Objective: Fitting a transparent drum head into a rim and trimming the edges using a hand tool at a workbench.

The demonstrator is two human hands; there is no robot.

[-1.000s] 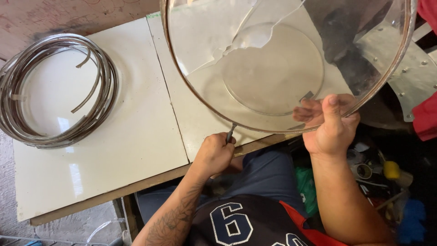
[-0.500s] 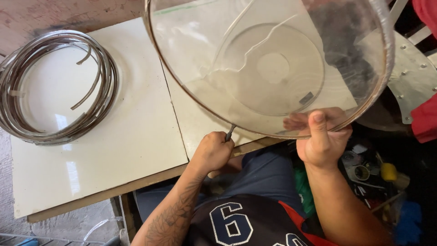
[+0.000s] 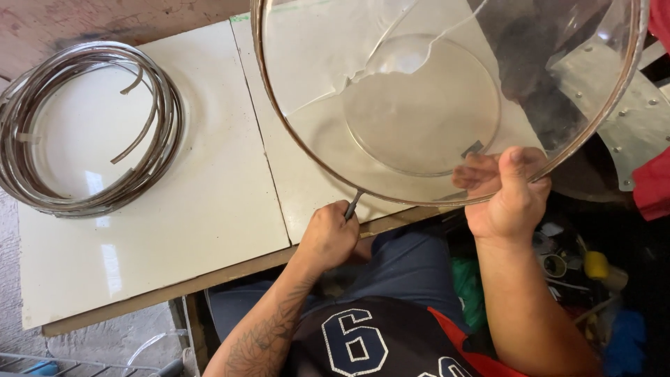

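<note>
A large clear plastic bowl (image 3: 419,105) with a thin metal band around its rim is held tilted above the table, its open side facing me. My right hand (image 3: 506,195) grips the bowl's lower rim, thumb outside and fingers showing through the plastic. My left hand (image 3: 328,234) is closed on a small dark tool (image 3: 354,204) whose tip touches the metal rim at the bottom left of the bowl.
A coil of metal strip (image 3: 91,126) lies on the white table top (image 3: 195,209) at the left. A riveted metal sheet (image 3: 635,132) sits at the right. Small tools and clutter (image 3: 586,272) lie on the floor at the lower right.
The bowl has turned and shifted slightly to the left in my hands. My right hand has slid along the rim; my left hand stays at the table edge with the tool.
</note>
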